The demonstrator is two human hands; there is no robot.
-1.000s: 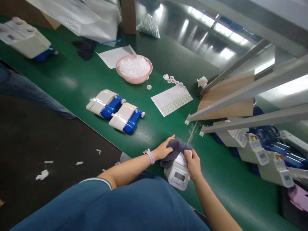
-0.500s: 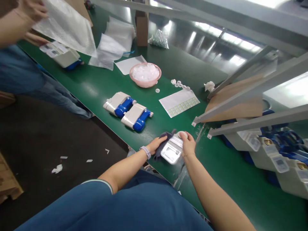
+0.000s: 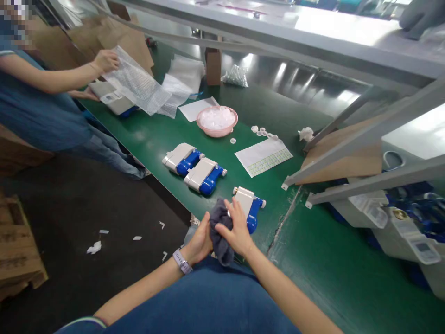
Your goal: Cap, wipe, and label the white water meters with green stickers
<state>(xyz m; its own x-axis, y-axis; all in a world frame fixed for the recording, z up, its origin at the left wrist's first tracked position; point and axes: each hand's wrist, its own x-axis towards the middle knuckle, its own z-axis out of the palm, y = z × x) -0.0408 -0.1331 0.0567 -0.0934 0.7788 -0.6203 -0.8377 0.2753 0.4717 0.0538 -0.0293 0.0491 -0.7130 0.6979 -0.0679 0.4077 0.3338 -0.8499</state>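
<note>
A dark grey cloth is bunched between my two hands, above the table's near edge. My left hand grips it from the left, thumb upward. From the other side, my right hand closes on the cloth with its thumb and fingers. Just beyond my right hand, a white-and-blue device lies on the green table, partly hidden by that hand. Two similar devices, one nearer and one farther, lie side by side to the left.
A pink bowl of clear plastic pieces stands beyond, near white caps and a label sheet. At left, a co-worker's hand holds bubble wrap over another device. Metal struts and more devices are at right.
The device that was in my hands now lies on the table, turned over with its blue side showing. My hands have drawn left and nearer to me, together on the cloth.
</note>
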